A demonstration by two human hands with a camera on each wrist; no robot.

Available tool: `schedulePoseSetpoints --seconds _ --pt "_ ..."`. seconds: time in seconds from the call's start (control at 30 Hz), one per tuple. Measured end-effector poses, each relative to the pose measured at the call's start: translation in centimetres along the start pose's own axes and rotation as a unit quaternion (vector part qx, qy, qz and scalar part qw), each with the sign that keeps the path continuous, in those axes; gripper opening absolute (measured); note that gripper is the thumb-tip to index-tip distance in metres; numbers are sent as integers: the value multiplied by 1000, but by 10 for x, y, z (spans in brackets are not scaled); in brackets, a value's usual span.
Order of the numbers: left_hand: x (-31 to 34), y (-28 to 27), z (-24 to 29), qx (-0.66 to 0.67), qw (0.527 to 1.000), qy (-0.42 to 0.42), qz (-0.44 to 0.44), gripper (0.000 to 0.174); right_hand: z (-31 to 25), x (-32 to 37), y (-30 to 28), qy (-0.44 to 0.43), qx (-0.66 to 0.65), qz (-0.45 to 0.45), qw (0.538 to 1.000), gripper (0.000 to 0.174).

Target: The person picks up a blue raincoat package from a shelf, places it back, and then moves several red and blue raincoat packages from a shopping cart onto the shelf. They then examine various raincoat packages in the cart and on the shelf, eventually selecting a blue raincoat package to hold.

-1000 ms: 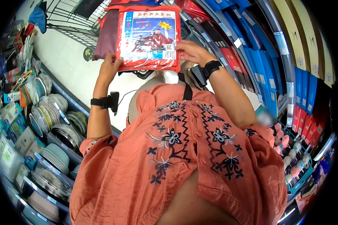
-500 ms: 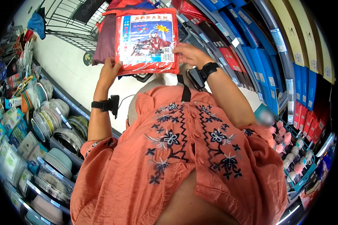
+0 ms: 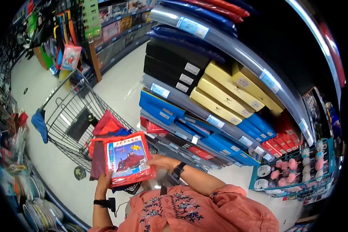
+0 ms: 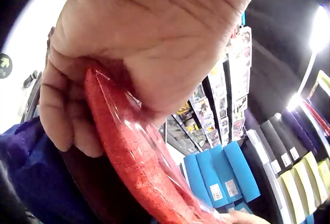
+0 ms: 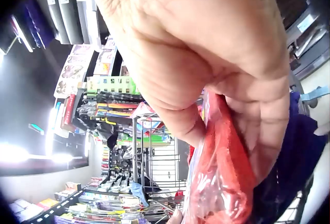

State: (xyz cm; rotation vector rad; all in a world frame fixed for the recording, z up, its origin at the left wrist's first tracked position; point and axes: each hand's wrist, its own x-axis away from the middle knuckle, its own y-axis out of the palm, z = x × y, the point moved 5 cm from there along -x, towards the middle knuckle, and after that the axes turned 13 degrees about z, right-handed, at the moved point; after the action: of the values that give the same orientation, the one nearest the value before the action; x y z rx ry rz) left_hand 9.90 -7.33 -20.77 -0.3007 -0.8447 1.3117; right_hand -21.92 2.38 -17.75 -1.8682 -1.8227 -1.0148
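Now holding a shiny red packet [image 3: 125,170] with both hands, at the near end of the wire cart [image 3: 78,124]. Clamped low on its left edge by the left hand [image 3: 103,181], with thumb on one side and fingers on the other. Pinched the same way on its right edge by the right hand [image 3: 161,162]. Turned picture side up, showing people in red and a yellow star. Seen beside it: a dark purple cloth [image 3: 98,158]. Seen past it: a bright red cloth [image 3: 109,124]. Seen at the cart's left edge: a blue cloth [image 3: 39,125].
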Motion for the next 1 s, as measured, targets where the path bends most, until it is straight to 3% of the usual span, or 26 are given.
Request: schedulePoseSetpoints --seconds 0.13,0.17,0.3,0.4,0.63,0.77,0.87,1.0 --pt "-4 10 -9 178 982 -52 -47 63 3 -15 -3 12 19 -11 1000 46" --pt "-11 14 -22 174 981 -72 -37 49 2 -16 -4 3 23 -8 1000 47" --pt "9 3 5 251 966 -47 -38 35 -22 6 4 -20 50 20 998 48" --pt "17 -6 26 291 957 10 -1 32 -45 23 12 -38 79 36 995 48" --pt "27 -40 54 250 959 107 79 30 -85 52 33 -103 93 31 990 51" --pt "46 -66 88 269 943 141 132 29 -94 43 41 -190 101 5 976 58" --pt "51 -80 98 245 938 173 172 29 -137 91 62 -224 114 5 968 59" --pt "63 -98 125 286 912 214 201 30 -153 95 64 -313 188 28 931 64"
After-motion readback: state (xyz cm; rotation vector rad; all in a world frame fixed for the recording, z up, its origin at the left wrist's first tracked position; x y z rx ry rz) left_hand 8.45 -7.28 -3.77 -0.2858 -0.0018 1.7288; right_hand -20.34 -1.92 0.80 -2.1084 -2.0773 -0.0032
